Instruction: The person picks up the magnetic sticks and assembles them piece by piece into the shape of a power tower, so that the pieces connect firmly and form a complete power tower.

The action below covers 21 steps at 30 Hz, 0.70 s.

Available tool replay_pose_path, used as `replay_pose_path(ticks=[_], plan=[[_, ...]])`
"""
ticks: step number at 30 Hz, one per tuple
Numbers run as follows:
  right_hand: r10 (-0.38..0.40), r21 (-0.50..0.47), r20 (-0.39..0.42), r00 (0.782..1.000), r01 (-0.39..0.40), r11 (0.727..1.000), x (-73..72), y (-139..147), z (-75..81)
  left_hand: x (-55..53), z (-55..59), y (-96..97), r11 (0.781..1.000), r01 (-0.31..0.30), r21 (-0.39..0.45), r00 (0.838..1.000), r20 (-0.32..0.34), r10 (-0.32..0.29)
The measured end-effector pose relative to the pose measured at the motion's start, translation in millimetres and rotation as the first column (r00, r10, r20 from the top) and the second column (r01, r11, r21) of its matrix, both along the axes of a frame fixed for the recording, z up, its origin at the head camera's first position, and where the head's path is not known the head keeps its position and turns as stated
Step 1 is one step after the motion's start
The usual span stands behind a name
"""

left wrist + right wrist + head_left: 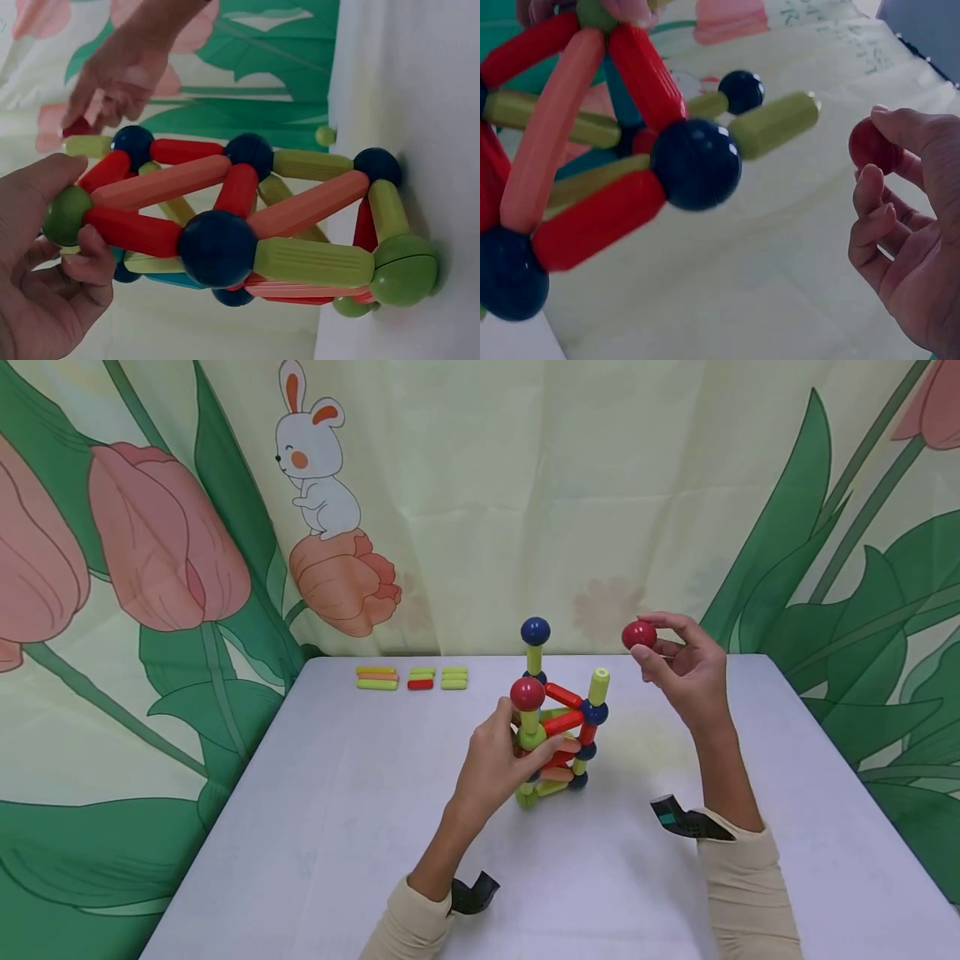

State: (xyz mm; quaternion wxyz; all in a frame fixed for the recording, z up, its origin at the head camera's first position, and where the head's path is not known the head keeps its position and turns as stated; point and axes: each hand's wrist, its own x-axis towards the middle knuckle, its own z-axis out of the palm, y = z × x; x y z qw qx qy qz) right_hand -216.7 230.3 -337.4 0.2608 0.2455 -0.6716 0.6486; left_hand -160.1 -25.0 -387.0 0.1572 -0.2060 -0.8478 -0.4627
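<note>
A tower of coloured rods and balls (561, 724) stands on the table. My left hand (491, 768) grips it at a green ball (67, 215) near the top, fingers and thumb around the joint. Above that hand a red ball (527, 694) caps a short yellow-green rod. Off to the right, my right hand (686, 672) pinches another red ball (874, 145) between thumb and fingers, in the air. It is apart from the tower's bare-ended yellow-green rod (776, 124), which sticks up from a blue ball (696, 164). At the back corner, a blue ball (535, 631) tops another upright rod.
Three small groups of loose rods lie at the table's back left: long ones (377, 684), short ones with a red rod (420, 685), and short yellow-green ones (453, 678). A printed curtain (480, 510) hangs behind the table (337, 827).
</note>
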Motion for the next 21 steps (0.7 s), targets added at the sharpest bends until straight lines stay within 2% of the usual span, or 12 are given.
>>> replay_pose_path(ticks=[2,4,8,16,18,21], plan=[[0.074,0.015,-0.038,0.997,-0.073,0.997,7.3,-7.5,4.2,0.0,1.4,-1.6,1.0,0.015,-0.008,0.999,0.035,-0.014],[0.117,0.058,-0.062,0.991,-0.114,0.992,11.9,-13.4,5.6,0.2,2.2,-2.6,1.0,0.024,-0.012,0.998,0.058,-0.023],[0.15,0.17,-0.072,0.986,-0.137,0.976,13.4,-21.6,3.6,-0.1,3.6,-4.1,0.999,0.019,-0.026,0.998,0.06,-0.018],[0.122,0.239,-0.006,0.993,-0.117,0.964,9.8,-23.3,-7.4,-1.0,4.1,-5.8,1.0,-0.002,-0.028,0.999,0.04,0.003],[0.112,0.297,0.019,0.994,-0.113,0.948,9.6,-22.5,-11.8,-1.5,3.9,-6.9,1.0,-0.002,-0.02,0.999,0.05,0.003],[0.069,0.406,0.062,0.996,-0.089,0.91,11.8,-19.3,-19.0,-3.8,2.2,-8.7,1.0,0.009,0.002,0.998,0.069,-0.009]])
